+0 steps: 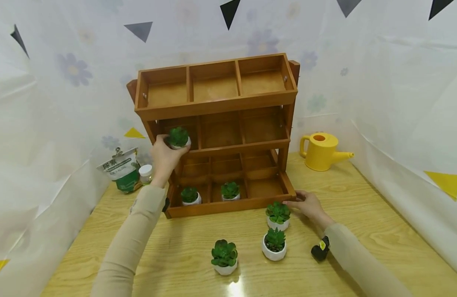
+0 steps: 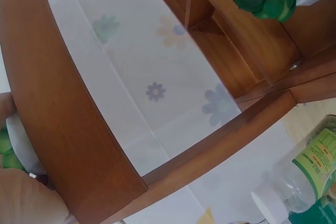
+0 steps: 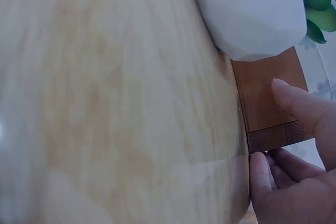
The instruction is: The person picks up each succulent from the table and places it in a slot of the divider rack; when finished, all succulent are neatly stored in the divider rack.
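Note:
My left hand grips a small potted succulent in a white pot, at the left compartment of the middle tier of a brown wooden shelf. In the left wrist view, that white pot shows only partly beside the shelf's board. My right hand holds the front right corner of the bottom tier, with fingers either side of the corner in the right wrist view. Two more succulents, one on the left and one in the middle, sit in the bottom tier.
On the table stand three potted succulents: one at front centre, one to its right, another close to the shelf. A yellow watering can is at right; a clipped bag and white-capped bottle are at left.

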`<state>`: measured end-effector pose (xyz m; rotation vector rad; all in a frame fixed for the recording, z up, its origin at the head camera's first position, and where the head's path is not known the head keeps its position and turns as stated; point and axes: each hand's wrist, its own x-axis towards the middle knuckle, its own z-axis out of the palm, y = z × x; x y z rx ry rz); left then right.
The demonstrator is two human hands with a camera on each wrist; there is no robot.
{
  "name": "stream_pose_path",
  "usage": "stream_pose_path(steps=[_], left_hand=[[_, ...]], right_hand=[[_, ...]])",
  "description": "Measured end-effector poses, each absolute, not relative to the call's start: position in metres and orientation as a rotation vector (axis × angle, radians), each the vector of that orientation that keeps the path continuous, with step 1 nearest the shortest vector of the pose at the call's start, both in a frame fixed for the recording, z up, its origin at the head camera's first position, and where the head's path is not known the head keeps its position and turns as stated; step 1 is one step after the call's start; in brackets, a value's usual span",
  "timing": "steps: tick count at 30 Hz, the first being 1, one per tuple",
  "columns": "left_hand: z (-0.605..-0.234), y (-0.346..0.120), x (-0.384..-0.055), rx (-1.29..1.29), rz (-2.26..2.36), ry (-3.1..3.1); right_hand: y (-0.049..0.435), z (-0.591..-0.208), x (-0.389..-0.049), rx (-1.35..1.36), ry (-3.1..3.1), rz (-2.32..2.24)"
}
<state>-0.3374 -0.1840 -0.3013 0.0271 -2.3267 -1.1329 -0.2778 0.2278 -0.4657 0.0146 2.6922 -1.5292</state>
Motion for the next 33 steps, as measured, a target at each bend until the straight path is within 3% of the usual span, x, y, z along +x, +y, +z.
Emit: stream_pose_path(steps=[20, 33], left_hand=[[-0.288, -0.184, -0.342, 0.152, -1.083, -2.551], [-0.292, -0.181, -0.339, 0.015, -1.031, -2.515]], right_hand=[[0.226, -0.465, -0.277, 0.021, 2.651, -1.564], [0.228, -0.467, -0.278, 0.059, 2.633, -1.574]])
